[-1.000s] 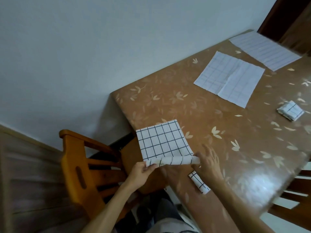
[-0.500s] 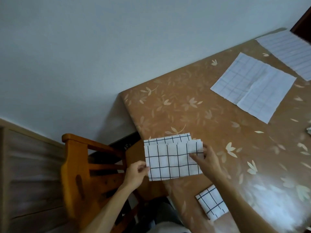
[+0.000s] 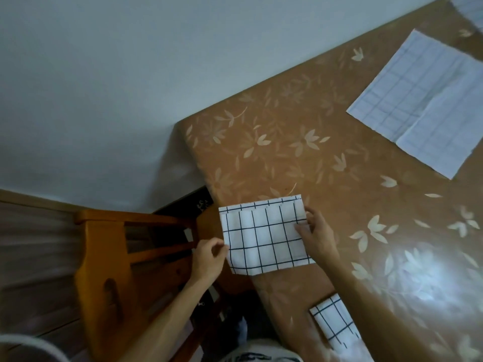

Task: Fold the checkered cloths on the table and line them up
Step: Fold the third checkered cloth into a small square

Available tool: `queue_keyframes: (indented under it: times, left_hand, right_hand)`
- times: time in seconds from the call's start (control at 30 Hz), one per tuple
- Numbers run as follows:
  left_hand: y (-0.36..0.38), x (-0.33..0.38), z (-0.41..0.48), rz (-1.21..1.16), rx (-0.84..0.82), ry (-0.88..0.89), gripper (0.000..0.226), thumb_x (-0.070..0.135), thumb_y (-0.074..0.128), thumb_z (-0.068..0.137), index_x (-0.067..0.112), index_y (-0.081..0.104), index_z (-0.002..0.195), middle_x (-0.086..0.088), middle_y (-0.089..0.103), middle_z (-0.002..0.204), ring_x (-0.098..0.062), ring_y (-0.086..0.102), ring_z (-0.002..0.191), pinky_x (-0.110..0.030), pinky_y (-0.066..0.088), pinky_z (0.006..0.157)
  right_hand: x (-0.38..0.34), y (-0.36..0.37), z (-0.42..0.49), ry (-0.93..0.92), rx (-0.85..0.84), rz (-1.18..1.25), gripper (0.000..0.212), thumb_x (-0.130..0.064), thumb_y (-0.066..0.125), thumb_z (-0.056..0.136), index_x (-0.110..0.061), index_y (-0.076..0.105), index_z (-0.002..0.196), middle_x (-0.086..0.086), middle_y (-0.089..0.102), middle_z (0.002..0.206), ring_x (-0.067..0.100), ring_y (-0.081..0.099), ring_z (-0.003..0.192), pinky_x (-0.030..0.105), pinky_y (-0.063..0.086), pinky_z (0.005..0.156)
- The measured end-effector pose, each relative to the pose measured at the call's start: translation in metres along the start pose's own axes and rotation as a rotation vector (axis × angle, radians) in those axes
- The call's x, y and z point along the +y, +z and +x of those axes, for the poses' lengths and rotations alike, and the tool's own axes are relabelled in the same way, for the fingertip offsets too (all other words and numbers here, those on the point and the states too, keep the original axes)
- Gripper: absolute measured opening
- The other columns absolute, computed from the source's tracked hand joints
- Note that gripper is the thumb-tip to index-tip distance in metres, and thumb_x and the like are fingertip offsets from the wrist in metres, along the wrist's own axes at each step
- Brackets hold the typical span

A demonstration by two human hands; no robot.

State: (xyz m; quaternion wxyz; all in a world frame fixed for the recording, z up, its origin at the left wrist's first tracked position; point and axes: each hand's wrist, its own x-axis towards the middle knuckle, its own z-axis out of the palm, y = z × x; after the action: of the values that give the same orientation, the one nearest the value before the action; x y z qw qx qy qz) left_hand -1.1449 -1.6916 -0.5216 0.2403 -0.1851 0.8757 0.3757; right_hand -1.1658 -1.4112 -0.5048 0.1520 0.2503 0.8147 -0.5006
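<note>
A white cloth with a black grid (image 3: 264, 236) lies folded in half at the table's near left corner, its left part hanging past the edge. My left hand (image 3: 209, 259) pinches its left edge. My right hand (image 3: 315, 236) holds its right edge, thumb on top. A smaller folded checkered cloth (image 3: 333, 320) lies near the table's front edge, below my right arm. An unfolded pale checkered cloth (image 3: 423, 103) lies flat at the far right, and a corner of another cloth (image 3: 470, 6) shows at the top right.
The brown table (image 3: 326, 158) has a leaf-patterned glossy cover and stands against a pale wall. An orange wooden chair (image 3: 112, 259) stands just left of the table's corner, under my left arm.
The cloth's near half has been brought over onto its far half, so it now lies doubled. Both hands slid to its side edges. The view moved closer and left.
</note>
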Motion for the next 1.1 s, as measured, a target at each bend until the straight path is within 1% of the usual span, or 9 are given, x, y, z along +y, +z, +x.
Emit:
queue_keyframes:
  times: [0.1,0.2,0.3,0.4,0.57,0.67,0.8,0.97,1.1]
  left_hand:
    - [-0.004,0.002,0.003,-0.100,-0.026,-0.026,0.006,0.027,0.064,0.096,0.023,0.067,0.098,0.008,0.063,0.100,-0.009,0.060,0.096,-0.018,0.044,0.078]
    - [-0.007,0.004,0.005,-0.155,-0.041,-0.006,0.006,0.024,0.062,0.097,0.025,0.066,0.093,0.012,0.066,0.093,0.002,0.060,0.089,-0.008,0.041,0.069]
    - [-0.008,0.003,0.007,-0.173,-0.022,0.021,0.009,0.025,0.062,0.097,0.020,0.068,0.095,0.008,0.069,0.092,-0.002,0.063,0.089,-0.011,0.044,0.071]
    - [-0.006,-0.001,0.012,-0.193,-0.018,0.018,0.010,0.029,0.061,0.098,0.023,0.068,0.094,0.006,0.070,0.091,-0.006,0.065,0.089,-0.022,0.051,0.076]
    - [-0.008,0.005,0.010,-0.276,-0.073,-0.043,0.017,0.039,0.060,0.097,0.025,0.064,0.104,0.007,0.068,0.101,-0.006,0.063,0.097,-0.020,0.049,0.076]
    - [-0.011,0.006,0.004,-0.343,-0.128,-0.097,0.034,0.045,0.070,0.089,0.028,0.058,0.116,0.005,0.070,0.101,-0.008,0.067,0.094,-0.028,0.057,0.081]
    - [-0.010,-0.007,-0.001,-0.449,-0.216,-0.129,0.058,0.036,0.081,0.081,0.033,0.046,0.128,-0.001,0.071,0.107,-0.014,0.072,0.094,-0.037,0.062,0.080]
    - [-0.005,-0.009,-0.004,-0.354,-0.146,-0.099,0.033,0.028,0.071,0.091,0.017,0.059,0.120,-0.002,0.072,0.098,-0.016,0.070,0.089,-0.028,0.061,0.070]
    - [-0.004,0.002,-0.003,-0.348,-0.134,-0.083,0.017,0.029,0.065,0.095,0.016,0.062,0.107,-0.005,0.069,0.094,-0.018,0.068,0.079,-0.027,0.060,0.066]
  right_hand:
    - [-0.001,0.003,0.004,-0.003,0.026,0.025,0.045,-0.021,0.062,0.093,-0.030,0.047,0.134,-0.006,0.068,0.104,0.018,0.067,0.094,0.040,0.057,0.076]
    - [-0.002,0.002,0.006,-0.027,0.079,-0.002,0.046,-0.023,0.062,0.093,-0.028,0.047,0.137,-0.004,0.069,0.103,0.017,0.066,0.090,0.027,0.049,0.066]
    - [-0.004,0.002,0.008,-0.038,0.116,-0.031,0.047,-0.024,0.064,0.092,-0.027,0.049,0.136,-0.006,0.069,0.096,0.014,0.066,0.086,0.019,0.044,0.061]
    - [-0.009,0.003,0.010,-0.023,0.149,-0.034,0.046,-0.023,0.067,0.091,-0.025,0.052,0.134,-0.010,0.064,0.090,0.003,0.061,0.079,0.015,0.041,0.061]
    - [-0.012,0.010,0.016,0.023,0.172,-0.001,0.045,-0.025,0.065,0.092,-0.024,0.050,0.135,0.000,0.064,0.107,0.021,0.063,0.097,0.033,0.049,0.077]
    - [-0.015,0.014,0.015,-0.018,0.190,-0.021,0.043,-0.022,0.062,0.095,-0.020,0.050,0.136,-0.001,0.063,0.108,0.020,0.061,0.098,0.036,0.050,0.081]
    - [-0.015,0.017,0.018,-0.048,0.249,-0.027,0.040,-0.021,0.062,0.094,-0.018,0.052,0.133,-0.002,0.064,0.114,0.018,0.059,0.100,0.041,0.052,0.087]
    - [-0.010,0.020,0.019,-0.082,0.319,-0.102,0.037,-0.020,0.061,0.094,-0.015,0.053,0.129,0.004,0.059,0.120,0.023,0.058,0.106,0.047,0.051,0.093]
    - [-0.004,0.030,0.006,-0.439,0.420,-0.540,0.034,-0.012,0.064,0.091,-0.009,0.058,0.124,0.017,0.049,0.139,0.036,0.047,0.127,0.052,0.042,0.103]
